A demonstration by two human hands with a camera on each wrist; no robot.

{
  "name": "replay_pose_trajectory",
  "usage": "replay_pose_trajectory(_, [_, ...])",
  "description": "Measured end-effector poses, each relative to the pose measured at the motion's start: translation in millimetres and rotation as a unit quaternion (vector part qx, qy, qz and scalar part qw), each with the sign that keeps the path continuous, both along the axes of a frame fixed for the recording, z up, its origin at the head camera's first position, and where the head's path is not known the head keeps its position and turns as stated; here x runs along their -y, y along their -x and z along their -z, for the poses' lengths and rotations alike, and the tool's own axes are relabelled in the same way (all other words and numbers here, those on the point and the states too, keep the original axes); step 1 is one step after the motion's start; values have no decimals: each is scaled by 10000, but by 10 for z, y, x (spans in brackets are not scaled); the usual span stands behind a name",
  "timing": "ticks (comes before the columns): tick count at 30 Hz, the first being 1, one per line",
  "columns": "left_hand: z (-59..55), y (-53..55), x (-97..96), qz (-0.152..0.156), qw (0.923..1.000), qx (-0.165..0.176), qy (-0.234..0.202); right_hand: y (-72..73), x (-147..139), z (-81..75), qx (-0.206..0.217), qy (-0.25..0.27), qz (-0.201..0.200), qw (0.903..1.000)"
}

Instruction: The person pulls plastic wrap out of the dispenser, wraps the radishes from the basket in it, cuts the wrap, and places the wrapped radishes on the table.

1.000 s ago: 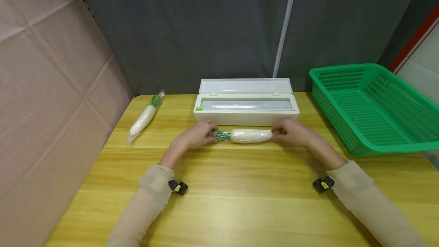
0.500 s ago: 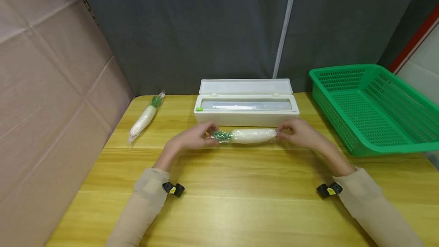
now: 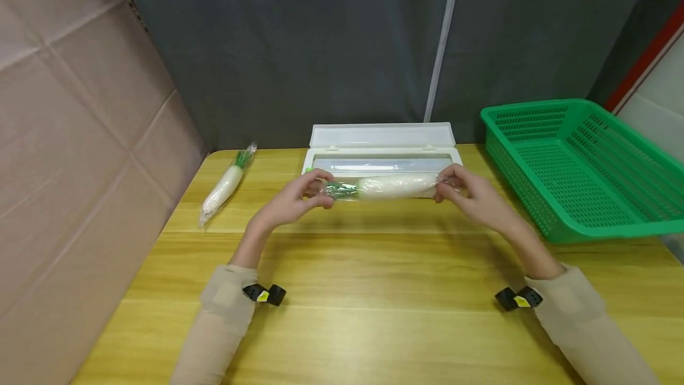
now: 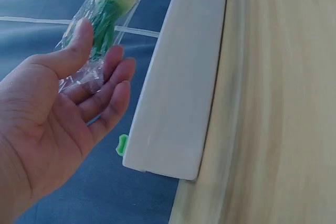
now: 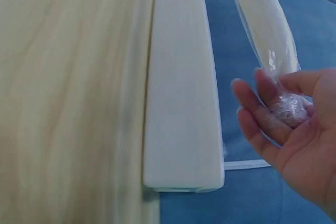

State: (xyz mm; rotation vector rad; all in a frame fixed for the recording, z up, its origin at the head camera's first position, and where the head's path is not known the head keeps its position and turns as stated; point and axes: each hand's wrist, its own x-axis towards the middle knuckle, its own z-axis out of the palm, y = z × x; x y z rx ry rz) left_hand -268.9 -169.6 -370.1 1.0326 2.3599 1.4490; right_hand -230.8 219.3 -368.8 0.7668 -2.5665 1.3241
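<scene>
A white radish (image 3: 396,186) with green leaf stalks, wrapped in clear plastic film, hangs level above the table. My left hand (image 3: 285,201) pinches the film at the leafy end between thumb and fingers. At the other end, my right hand (image 3: 480,199) pinches the twisted film past the radish's tip. Behind and partly hidden by it stands a white cling film box (image 3: 380,151), its lid tipped back and a roll inside. The left wrist view shows the green stalks (image 4: 105,22) under crinkled film; in the right wrist view a bunched film end (image 5: 290,109) lies between the fingers.
Another film-wrapped radish (image 3: 224,188) lies at the table's left edge. A green plastic basket (image 3: 561,221) stands on the right. The wooden table (image 3: 385,290) meets a dark curtain (image 3: 294,46) at the back.
Both hands have raised the wrapped radish off the table, up in front of the box. The fingers have shifted outward onto the film ends. Other radish, box and basket stay put.
</scene>
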Motion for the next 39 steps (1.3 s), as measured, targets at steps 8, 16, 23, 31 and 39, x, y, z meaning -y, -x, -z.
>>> replay_pose_trajectory(8, [-192, -84, -6, -1118, 9900, -503, -690, -97, 97, -115, -991, 294, 454, 9936])
replay_pose_trajectory(16, [-261, -123, -76, -1196, 9812, -625, -1382, -107, 156, -117, -1878, 341, 489, 9804])
replay_pose_trajectory(23, [-313, -180, -121, -1519, 9722, -628, -1668, -132, 195, -135, -2480, 265, 499, 9671])
replay_pose_trajectory(31, [-325, -168, -143, -1563, 9572, -479, -2388, -130, 237, -128, -3670, 342, 483, 9283])
replay_pose_trajectory(39, [-381, -207, -176, -1510, 9306, 130, -3331, -125, 260, -136, -4360, 611, 645, 8956])
